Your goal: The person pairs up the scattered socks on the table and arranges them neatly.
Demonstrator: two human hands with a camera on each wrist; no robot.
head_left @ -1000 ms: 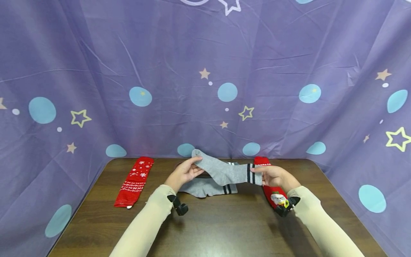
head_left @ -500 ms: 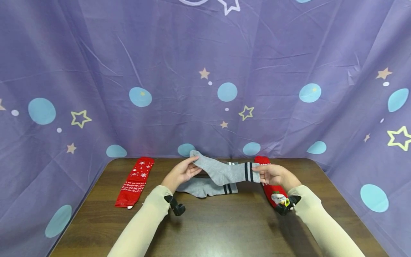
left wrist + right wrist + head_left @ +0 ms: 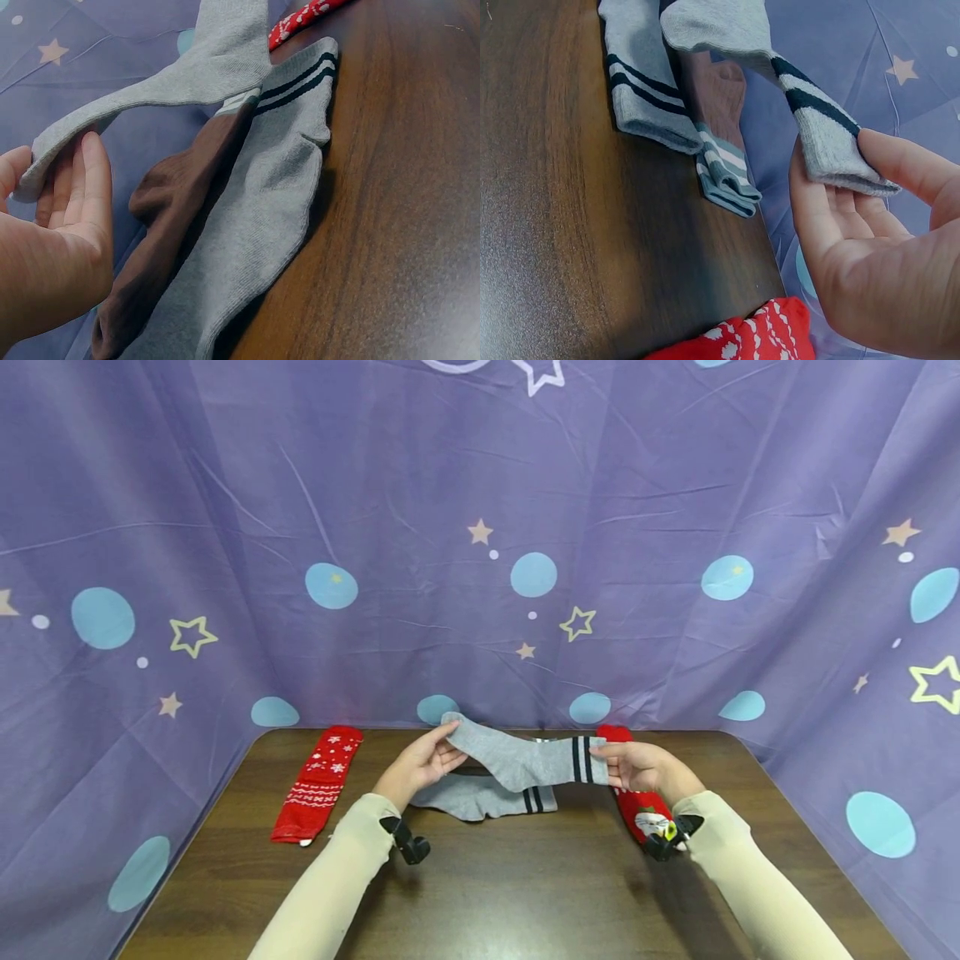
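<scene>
A grey sock [image 3: 517, 760] with two black cuff stripes is stretched between both hands, raised above the table. The left hand [image 3: 423, 764] pinches its toe end, thumb on top and fingers beneath, as the left wrist view shows. At the striped cuff the right hand [image 3: 637, 768] pinches between thumb and fingers. Below it on the table lies a second grey sock [image 3: 247, 202] with matching stripes. Alongside that one, a brown sock [image 3: 187, 180] with a teal and white striped cuff [image 3: 724, 176] lies mostly hidden in the head view.
A red sock [image 3: 318, 785] with white snowflakes lies at the left of the brown wooden table [image 3: 510, 893]. Another red sock [image 3: 641, 810] lies at the right, partly under the right hand and wrist. A purple patterned curtain [image 3: 420, 568] stands behind the table's back edge.
The held grey sock and both hands have shifted slightly to the left, mostly in the first half second. Both hands keep their pinch on it. The socks on the table stay in place.
</scene>
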